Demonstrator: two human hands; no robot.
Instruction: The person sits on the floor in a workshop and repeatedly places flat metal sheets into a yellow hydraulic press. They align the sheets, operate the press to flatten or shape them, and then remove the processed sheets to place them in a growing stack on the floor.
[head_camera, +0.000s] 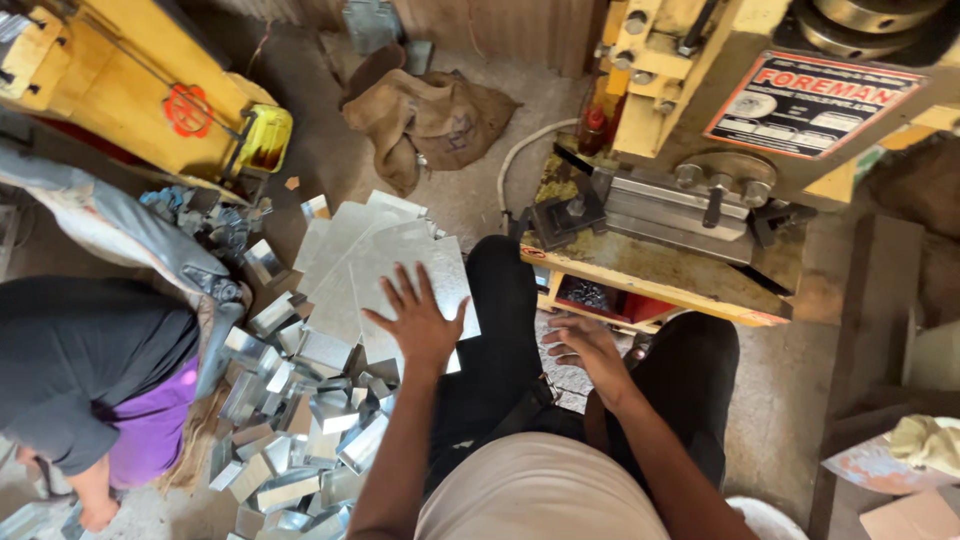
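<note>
Sheet-metal blanks (400, 262) lie fanned on the floor under the left hand (420, 322).

Nearest, the right hand (585, 345) hovers between the knees, fingers loosely curled and slightly apart, holding nothing. Left hand rests flat on the top blank, all fingers splayed wide. Beside it, a heap of folded metal boxes (290, 420) spreads toward a seated person in black and purple (90, 370). Farther off, a brown burlap sack (425, 115) lies crumpled. On the yellow press machine (680, 110), a rectangular red-bordered nameplate (810, 100) sits tilted; a round red emblem (188, 110) marks the other yellow machine (120, 80).
</note>
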